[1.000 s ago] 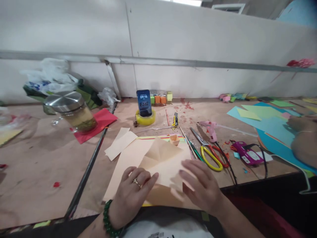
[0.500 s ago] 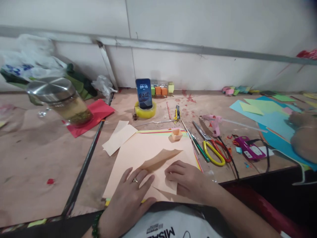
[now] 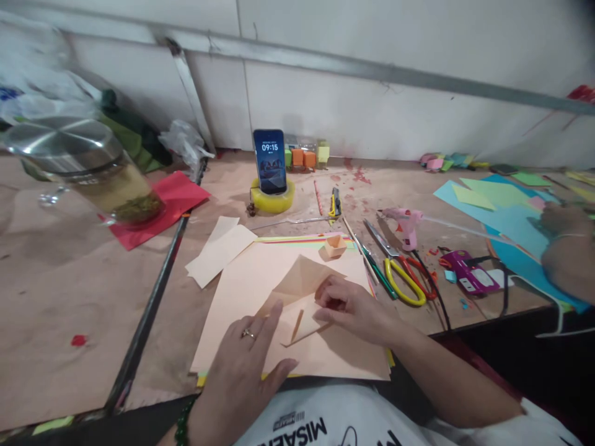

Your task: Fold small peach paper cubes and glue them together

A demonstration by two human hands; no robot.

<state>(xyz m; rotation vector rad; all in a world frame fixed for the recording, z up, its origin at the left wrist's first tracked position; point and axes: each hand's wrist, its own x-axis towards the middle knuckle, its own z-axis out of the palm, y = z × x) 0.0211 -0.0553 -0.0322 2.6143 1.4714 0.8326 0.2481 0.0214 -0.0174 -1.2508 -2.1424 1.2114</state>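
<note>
A partly folded sheet of peach paper (image 3: 302,277) lies over a stack of coloured paper (image 3: 232,310), its far part lifted and creased. My right hand (image 3: 346,306) pinches the folded paper at its right side, thumb and fingers together. Flat across the paper's left edge rests my left hand (image 3: 248,350), ring on one finger, fingers stretched out. Beyond the fold, near the stack's far right corner, sits a small open peach paper box (image 3: 334,246).
Right of the stack lie yellow-handled scissors (image 3: 404,282), a pink glue gun (image 3: 404,223) and a purple device (image 3: 469,272). A phone (image 3: 269,161) leans on a yellow tape roll (image 3: 274,197). At left stands a glass jar (image 3: 125,192). Another person's hand (image 3: 564,220) is far right.
The paper has turned and its flap now stands up further, with a fold showing near my right hand. My right hand has moved up slightly and pinches it.
</note>
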